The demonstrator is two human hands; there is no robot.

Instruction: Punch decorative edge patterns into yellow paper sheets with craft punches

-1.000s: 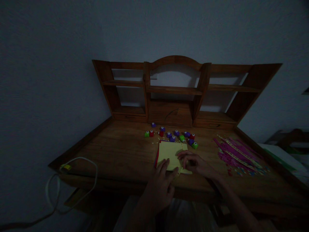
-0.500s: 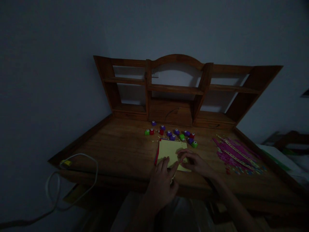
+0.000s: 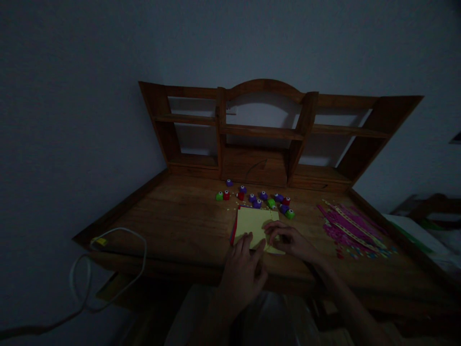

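Observation:
My left hand (image 3: 240,269) lies at the near left edge of a stack of paper topped by a pale yellow sheet (image 3: 254,223). Its fingers are spread and pressed flat on the sheet. My right hand (image 3: 290,242) rests on the sheet's right side, fingers curled in a pinch close to my left index fingertip. Whatever sits between them is too small and dark to make out; a thin yellowish line shows between the two hands. Red and bluish edges of lower sheets peek out at the stack's left side.
Behind the paper stand several purple, red and green toy pieces with eyes (image 3: 264,196), among tiny pale bits. To the right lies a pile of magenta strips (image 3: 349,226) with yellow dotted strips. A wooden shelf (image 3: 261,130) backs the desk; a white cable (image 3: 144,250) hangs left.
The pale patterned strip that showed below my left index finger is no longer visible there. My left index finger and right fingers have shifted slightly; the paper has stayed in place.

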